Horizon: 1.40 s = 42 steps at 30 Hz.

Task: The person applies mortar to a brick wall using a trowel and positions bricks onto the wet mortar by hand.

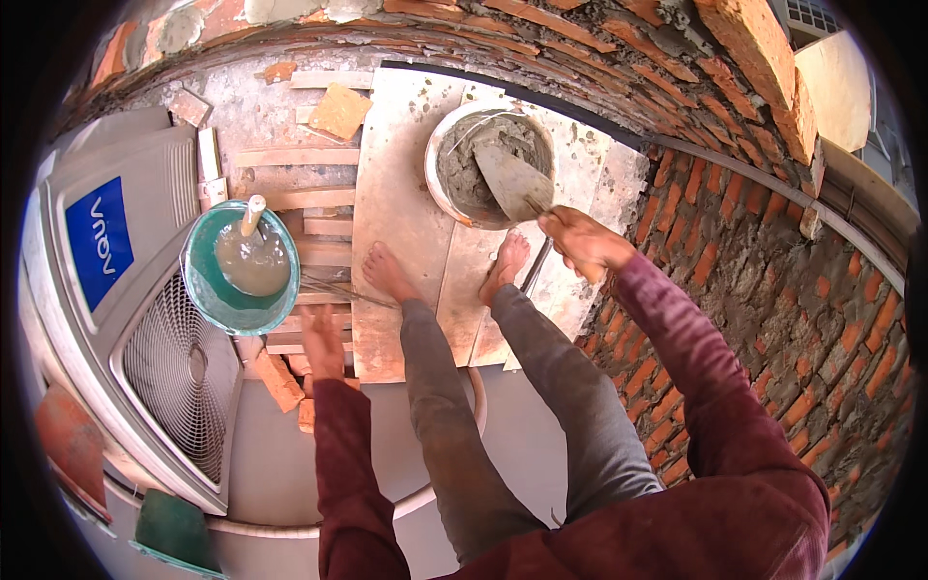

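Observation:
My right hand (585,244) is closed round the handle of a trowel (512,182). The broad blade of the trowel lies over grey wet mortar (464,179) inside a white bucket (432,174), and part of it crosses the rim. To the left, my left hand (323,343) hangs with its fingers apart and nothing in it. It is nearest to a green bucket (196,280) of cloudy water, from which a wooden handle (252,215) sticks up; what that handle belongs to is hidden under the water.
My bare feet stand on pale boards (396,208) beside wooden slats (295,158). An air-conditioner outdoor unit (145,222) stands at the left, with loose bricks (278,379) nearby. Mortared brick walls (773,319) run along the right and far sides. A hose (416,499) curves over the grey floor.

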Each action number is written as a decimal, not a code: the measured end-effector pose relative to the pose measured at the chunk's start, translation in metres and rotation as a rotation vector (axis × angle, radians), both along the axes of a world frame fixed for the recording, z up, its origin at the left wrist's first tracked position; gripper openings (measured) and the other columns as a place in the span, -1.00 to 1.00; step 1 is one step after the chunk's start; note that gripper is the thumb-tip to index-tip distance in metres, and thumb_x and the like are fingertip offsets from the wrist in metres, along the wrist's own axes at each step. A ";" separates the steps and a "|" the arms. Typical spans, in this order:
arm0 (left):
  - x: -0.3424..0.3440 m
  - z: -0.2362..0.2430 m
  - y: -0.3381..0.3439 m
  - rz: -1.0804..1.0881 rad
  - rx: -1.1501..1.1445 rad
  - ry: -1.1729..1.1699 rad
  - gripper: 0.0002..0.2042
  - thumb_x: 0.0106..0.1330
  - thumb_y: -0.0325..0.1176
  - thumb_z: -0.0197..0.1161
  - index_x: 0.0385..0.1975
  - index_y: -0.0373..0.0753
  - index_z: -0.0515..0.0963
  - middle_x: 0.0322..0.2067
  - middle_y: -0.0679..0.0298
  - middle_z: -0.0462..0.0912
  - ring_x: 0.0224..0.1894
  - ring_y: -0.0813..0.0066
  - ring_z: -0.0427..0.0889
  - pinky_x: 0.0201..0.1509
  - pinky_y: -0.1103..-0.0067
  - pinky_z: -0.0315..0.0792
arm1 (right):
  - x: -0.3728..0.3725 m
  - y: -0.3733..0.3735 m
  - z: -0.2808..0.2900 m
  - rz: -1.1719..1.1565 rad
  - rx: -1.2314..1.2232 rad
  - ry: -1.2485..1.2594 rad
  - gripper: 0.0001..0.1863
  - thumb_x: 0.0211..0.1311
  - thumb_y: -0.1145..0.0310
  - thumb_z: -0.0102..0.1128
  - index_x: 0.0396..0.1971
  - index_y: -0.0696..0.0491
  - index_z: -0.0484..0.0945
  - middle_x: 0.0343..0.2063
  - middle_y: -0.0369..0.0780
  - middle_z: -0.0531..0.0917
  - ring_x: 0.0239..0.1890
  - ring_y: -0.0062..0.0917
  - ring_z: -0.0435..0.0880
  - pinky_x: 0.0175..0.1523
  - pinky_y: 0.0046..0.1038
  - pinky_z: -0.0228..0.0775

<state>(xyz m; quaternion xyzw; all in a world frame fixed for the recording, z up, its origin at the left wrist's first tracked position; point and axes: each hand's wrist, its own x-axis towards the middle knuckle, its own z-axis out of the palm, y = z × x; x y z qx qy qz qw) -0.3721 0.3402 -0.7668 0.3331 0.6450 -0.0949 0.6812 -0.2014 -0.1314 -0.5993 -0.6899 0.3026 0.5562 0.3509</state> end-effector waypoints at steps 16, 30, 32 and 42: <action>-0.068 0.277 -0.164 -2.076 0.343 0.005 -0.48 0.14 -0.03 0.28 0.09 -0.14 0.58 0.36 0.15 0.32 0.47 0.10 0.11 0.42 -0.15 -0.04 | -0.010 -0.037 -0.072 0.877 -0.374 -0.321 -0.64 0.15 0.38 0.14 -0.06 0.22 0.52 -0.13 0.07 0.68 -0.04 -0.07 0.70 0.02 -0.13 0.57; -0.055 0.270 -0.179 -2.198 0.332 0.029 -0.44 0.16 0.05 0.21 0.10 -0.16 0.58 0.36 0.18 0.32 0.46 0.15 0.12 0.46 -0.10 -0.14 | -0.046 -0.022 -0.055 -1.170 0.701 0.394 -0.74 0.40 0.18 0.10 -0.26 0.09 0.42 -0.57 -0.30 0.45 -0.73 -0.68 0.38 -0.73 -0.61 0.29; -0.055 0.271 -0.180 -2.202 0.319 0.037 -0.44 0.16 0.05 0.21 0.10 -0.15 0.58 0.36 0.18 0.33 0.46 0.15 0.12 0.46 -0.09 -0.13 | -0.039 -0.016 -0.033 -0.743 0.514 0.153 -0.69 0.44 0.11 0.05 -0.26 0.08 0.43 -0.55 -0.23 0.48 -0.65 -0.56 0.50 -0.61 -0.45 0.46; -0.053 0.270 -0.181 -2.159 0.304 0.037 -0.43 0.18 0.06 0.20 0.12 -0.16 0.56 0.36 0.19 0.32 0.48 0.17 0.10 0.48 -0.04 -0.11 | 0.005 -0.010 -0.085 0.628 -0.060 -0.083 -0.61 0.22 0.35 0.14 0.01 0.21 0.57 -0.15 -0.03 0.70 -0.15 -0.28 0.73 -0.06 -0.29 0.60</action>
